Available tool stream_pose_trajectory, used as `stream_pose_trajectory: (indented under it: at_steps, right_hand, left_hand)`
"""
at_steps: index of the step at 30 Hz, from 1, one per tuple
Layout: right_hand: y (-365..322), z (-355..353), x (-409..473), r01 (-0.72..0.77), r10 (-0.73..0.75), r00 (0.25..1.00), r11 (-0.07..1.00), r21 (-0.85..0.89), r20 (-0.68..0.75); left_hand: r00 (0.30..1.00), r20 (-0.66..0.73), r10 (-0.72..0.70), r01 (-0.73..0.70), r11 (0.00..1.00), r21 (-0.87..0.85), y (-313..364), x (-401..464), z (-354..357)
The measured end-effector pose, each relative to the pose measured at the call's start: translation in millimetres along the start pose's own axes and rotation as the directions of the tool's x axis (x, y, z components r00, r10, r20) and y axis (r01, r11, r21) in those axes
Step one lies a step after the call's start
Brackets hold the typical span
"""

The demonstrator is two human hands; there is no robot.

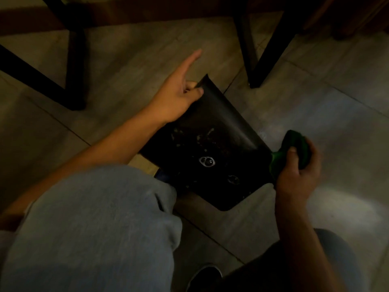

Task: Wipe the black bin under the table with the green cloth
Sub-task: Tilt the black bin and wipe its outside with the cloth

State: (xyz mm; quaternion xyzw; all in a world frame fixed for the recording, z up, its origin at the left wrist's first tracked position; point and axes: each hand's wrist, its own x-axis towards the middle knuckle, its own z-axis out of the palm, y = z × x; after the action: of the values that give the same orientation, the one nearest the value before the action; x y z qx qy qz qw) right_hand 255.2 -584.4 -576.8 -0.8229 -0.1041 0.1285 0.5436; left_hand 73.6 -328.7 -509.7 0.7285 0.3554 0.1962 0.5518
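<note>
Steadying the bin, cloth ready at its edge

At left we pinch the far rim corner of the black bin with our left hand, index finger pointing away; the bin lies tipped on the tiled floor beside the dark table legs, its dirty, speckled face turned up. At right our right hand clutches the bunched green cloth at the bin's right edge. We'd judge it best to keep the rim braced and press hardest on the crusted patches.
</note>
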Motion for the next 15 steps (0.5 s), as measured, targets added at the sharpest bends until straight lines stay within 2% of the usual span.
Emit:
stream_pose_trajectory:
  at_steps: [3, 7, 12, 15]
  right_hand:
    - [7.8, 2.2, -9.4, -0.049, 0.049, 0.999, 0.998, 0.026, 0.021]
    - [23.6, 8.7, -11.9, -0.051, 0.056, 0.996, 0.996, -0.067, 0.073]
    - [36.2, 28.4, -14.9, -0.006, 0.032, 0.993, 0.975, -0.224, 0.114]
    - [42.6, 31.2, -17.1, 0.030, -0.003, 0.995, 0.960, -0.280, 0.097]
  left_hand:
    - [0.992, 0.083, 0.096, -0.096, 0.995, -0.007, 2.4, -6.1, 3.8]
    - [0.980, 0.194, -0.035, 0.058, 0.991, -0.116, -16.1, -10.7, 6.5]
    - [0.983, 0.141, -0.114, 0.128, 0.987, -0.094, -29.3, -15.2, 15.1]
    - [0.971, 0.170, -0.169, 0.203, 0.957, -0.208, -34.6, -19.8, 6.7]
